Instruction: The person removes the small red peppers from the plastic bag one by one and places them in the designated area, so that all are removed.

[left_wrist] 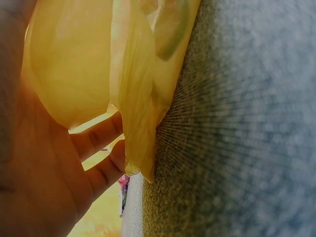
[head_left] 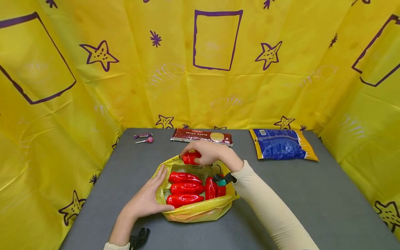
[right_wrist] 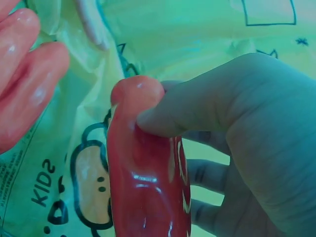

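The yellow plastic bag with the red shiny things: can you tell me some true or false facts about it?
1. The right hand grips a red glossy sausage-shaped pack. True.
2. The yellow plastic bag holds no packs. False: several red packs lie inside.
3. The left hand rests against the bag's side. True.
4. The blue and yellow packet lies inside the bag. False: it lies apart on the grey table.

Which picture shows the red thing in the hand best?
The right wrist view: the red sausage fills the frame, the right hand gripping it. The head view shows it small above the yellow bag. The left wrist view shows only bag.
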A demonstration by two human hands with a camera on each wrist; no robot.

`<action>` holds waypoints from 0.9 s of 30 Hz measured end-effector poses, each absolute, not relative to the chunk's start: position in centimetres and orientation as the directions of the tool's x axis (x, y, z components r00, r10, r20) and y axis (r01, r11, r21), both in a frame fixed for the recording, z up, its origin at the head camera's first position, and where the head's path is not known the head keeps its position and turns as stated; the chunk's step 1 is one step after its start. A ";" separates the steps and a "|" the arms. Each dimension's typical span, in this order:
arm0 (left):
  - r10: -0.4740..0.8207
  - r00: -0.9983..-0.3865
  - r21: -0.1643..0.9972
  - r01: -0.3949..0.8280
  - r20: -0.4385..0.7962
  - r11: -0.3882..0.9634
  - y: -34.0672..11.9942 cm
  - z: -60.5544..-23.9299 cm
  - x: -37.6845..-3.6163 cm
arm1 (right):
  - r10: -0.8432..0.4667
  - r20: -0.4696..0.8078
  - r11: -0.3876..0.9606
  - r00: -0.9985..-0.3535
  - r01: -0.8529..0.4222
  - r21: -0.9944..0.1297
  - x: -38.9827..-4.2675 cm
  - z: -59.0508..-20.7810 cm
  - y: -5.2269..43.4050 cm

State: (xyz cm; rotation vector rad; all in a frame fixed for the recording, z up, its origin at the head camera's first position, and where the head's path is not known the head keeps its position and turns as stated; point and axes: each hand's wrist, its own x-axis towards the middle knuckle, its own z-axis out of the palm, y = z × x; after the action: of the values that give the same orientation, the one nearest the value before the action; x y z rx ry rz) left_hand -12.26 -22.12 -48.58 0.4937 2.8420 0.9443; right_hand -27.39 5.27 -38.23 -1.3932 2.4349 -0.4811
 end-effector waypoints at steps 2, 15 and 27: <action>0.339 -0.941 0.598 0.274 0.005 0.753 -22.1 -48.6 -12.3 | -0.875 -0.045 0.452 -0.483 -0.778 -0.435 -27.3 -37.9 5.6; 0.343 -0.939 0.591 0.277 0.000 0.757 -22.2 -48.7 -12.3 | -0.783 0.117 0.463 -0.611 -0.698 -0.546 -26.8 -38.7 8.7; 0.344 -0.939 0.595 0.269 -0.014 0.757 -22.3 -48.8 -12.2 | -0.666 0.201 0.466 -0.718 -0.611 -0.641 -26.2 -41.0 11.2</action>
State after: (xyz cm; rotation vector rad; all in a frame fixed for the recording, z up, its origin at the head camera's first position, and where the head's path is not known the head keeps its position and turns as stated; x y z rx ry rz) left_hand -12.19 -22.26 -48.76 0.4953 2.8293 0.9306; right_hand -26.21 11.15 -41.04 -1.1445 2.6220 -1.0965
